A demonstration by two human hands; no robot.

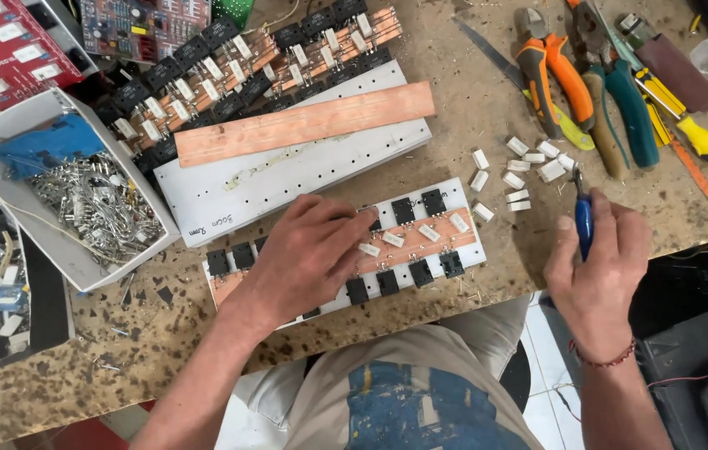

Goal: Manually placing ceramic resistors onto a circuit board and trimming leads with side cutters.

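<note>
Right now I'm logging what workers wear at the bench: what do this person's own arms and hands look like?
Both hands are bare, with no gloves, and both forearms are uncovered, no sleeves in view. The right hand has a thin red cord bracelet around the wrist. The left hand shows no ring, watch or band.

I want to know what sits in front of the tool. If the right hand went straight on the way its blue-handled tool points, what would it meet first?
Probably the loose white blocks just beyond the tool's tip, which the right hand aims up the table; past them lie the pliers. Depth is hard to judge.
</note>
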